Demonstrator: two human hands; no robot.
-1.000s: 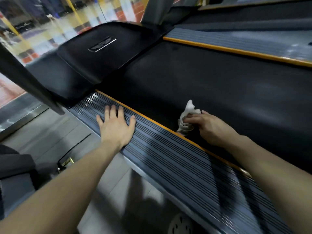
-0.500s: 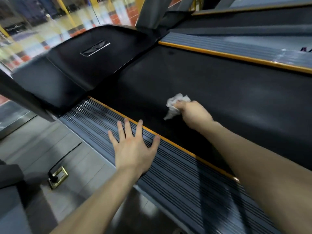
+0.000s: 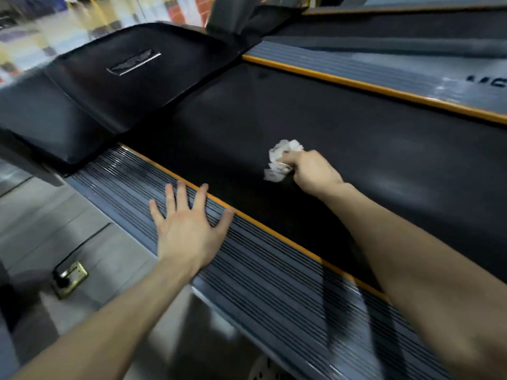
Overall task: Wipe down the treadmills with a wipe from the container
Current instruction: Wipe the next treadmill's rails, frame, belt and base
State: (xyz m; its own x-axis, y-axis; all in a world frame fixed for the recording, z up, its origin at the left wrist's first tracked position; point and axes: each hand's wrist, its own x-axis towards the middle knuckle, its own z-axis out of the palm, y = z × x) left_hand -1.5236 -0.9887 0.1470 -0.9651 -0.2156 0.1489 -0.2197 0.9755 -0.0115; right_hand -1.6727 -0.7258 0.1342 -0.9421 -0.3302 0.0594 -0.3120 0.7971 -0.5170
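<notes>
Head view: wipe (image 3: 280,160) white, crumpled into wad, bunched in curled fingers of right hand (image 3: 311,171), pressed on black treadmill belt (image 3: 356,149). Left hand (image 3: 186,229) flat, fingers spread, holding nothing, resting on ribbed grey side rail (image 3: 274,286) left of right hand; orange strip (image 3: 274,229) between them.

We list, lower left: a floor (image 3: 41,215) of grey tiles, matt, with thin dark joints. Set in it is one brass floor socket (image 3: 74,275) with a black plug (image 3: 61,281) seated in it. A thin black cable (image 3: 90,236) runs off across the tiles. Upper left we list a bright, blurred area (image 3: 55,20) with red, yellow and white patches. The light is dim near us and stronger there.
</notes>
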